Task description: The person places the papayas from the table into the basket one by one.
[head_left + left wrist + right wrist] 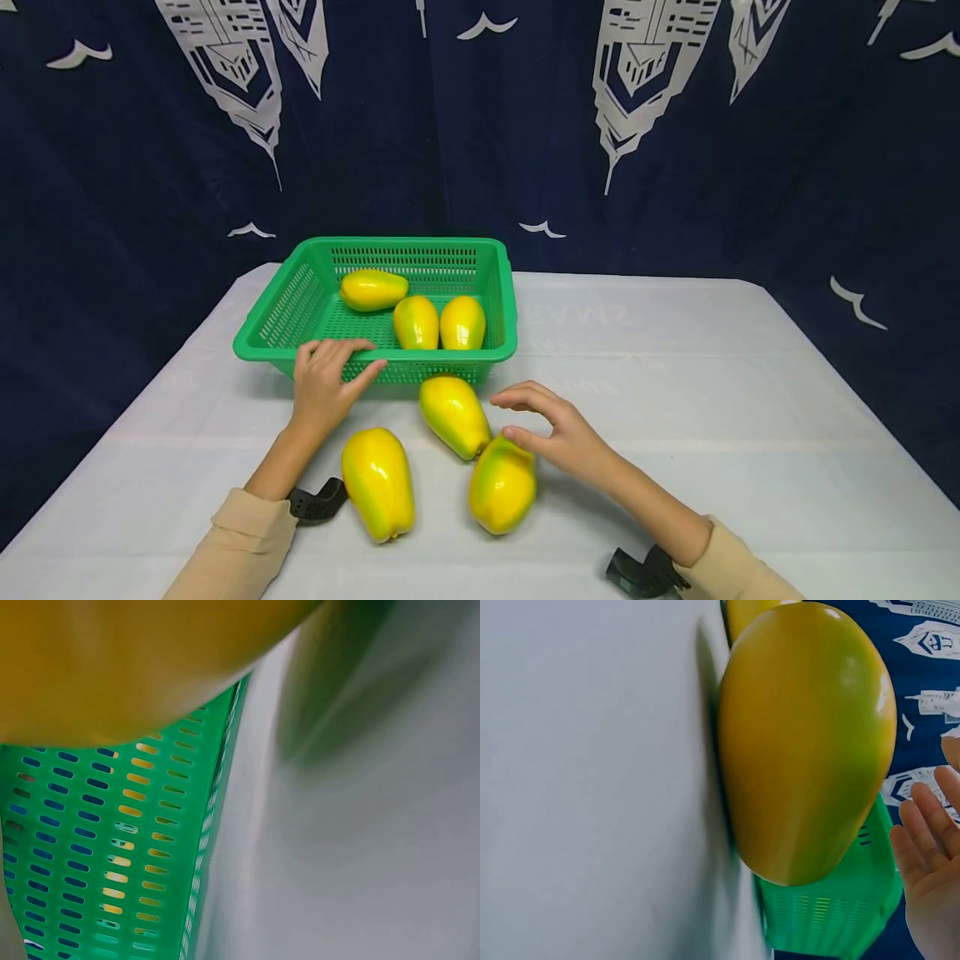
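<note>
My left hand (326, 383) is at the front rim of a green plastic basket (375, 356), fingers over the edge and thumb against the outer front wall. Three yellow papayas lie inside: one papaya (373, 290) at the back, two side by side at the front. My right hand (558, 433) hovers with parted, gently bent fingers above a yellow-green papaya (504, 487), its thumb right at the fruit's top. Another papaya (453, 417) leans in close between that one and the basket. Near the left forearm lies a further papaya (378, 483), looming large in the left wrist view.
A white cloth covers the table (712, 375). Behind it hangs a dark blue curtain (450, 133) with white building and bird prints. Black wrist cameras sit on both forearms, the right camera (645, 573) close above the tabletop.
</note>
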`<control>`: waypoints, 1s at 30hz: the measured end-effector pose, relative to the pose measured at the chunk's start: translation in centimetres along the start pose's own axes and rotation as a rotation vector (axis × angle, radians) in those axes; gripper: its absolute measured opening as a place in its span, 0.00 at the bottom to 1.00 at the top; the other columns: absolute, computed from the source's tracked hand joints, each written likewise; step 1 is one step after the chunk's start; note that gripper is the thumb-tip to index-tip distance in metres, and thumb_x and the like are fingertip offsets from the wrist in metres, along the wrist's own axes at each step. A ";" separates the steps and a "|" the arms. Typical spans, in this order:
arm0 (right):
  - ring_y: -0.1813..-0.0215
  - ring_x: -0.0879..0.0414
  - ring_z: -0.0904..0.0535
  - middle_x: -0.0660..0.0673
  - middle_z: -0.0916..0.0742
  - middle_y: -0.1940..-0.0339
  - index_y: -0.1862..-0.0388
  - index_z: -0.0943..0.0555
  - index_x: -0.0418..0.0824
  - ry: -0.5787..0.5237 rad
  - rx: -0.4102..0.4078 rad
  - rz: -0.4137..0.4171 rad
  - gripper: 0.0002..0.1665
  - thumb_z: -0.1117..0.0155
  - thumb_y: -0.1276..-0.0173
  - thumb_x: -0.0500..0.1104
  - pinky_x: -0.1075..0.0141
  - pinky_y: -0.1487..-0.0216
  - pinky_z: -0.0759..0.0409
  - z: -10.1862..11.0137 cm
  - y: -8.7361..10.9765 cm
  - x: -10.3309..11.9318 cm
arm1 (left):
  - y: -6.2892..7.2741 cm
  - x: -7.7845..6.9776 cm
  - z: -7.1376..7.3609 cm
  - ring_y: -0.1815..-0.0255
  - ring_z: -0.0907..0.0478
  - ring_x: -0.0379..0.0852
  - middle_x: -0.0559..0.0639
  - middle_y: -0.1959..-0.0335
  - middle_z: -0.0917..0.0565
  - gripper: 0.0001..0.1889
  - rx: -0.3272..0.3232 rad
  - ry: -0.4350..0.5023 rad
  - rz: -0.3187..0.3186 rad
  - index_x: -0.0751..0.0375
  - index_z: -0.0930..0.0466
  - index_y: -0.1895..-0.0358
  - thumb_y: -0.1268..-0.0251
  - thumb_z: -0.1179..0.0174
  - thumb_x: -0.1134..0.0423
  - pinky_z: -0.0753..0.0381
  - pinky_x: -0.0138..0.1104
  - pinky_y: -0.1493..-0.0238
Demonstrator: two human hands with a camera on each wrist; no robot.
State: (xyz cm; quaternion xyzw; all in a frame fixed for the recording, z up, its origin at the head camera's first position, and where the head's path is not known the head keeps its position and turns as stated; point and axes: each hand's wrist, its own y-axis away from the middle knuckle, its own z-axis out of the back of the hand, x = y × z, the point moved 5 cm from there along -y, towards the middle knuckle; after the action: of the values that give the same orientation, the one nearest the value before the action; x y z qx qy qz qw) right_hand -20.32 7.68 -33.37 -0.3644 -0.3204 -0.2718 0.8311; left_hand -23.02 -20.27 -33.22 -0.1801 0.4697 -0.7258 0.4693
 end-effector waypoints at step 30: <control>0.39 0.59 0.31 0.54 0.23 0.43 0.44 0.27 0.48 -0.027 0.240 -0.093 0.21 0.41 0.36 0.45 0.50 0.38 0.35 -0.8 0.4 -1.8 | 0.0 -0.1 0.0 0.69 0.24 0.51 0.54 0.71 0.16 0.29 0.001 0.001 0.004 0.59 0.20 0.65 0.41 0.55 0.35 0.39 0.46 0.54</control>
State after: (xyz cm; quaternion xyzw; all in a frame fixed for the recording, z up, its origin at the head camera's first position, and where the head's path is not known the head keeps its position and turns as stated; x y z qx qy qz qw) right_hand -20.95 7.68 -35.34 -0.2507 -0.3784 -0.2649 0.8508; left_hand -22.94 -20.17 -33.15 -0.1784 0.4697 -0.7252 0.4707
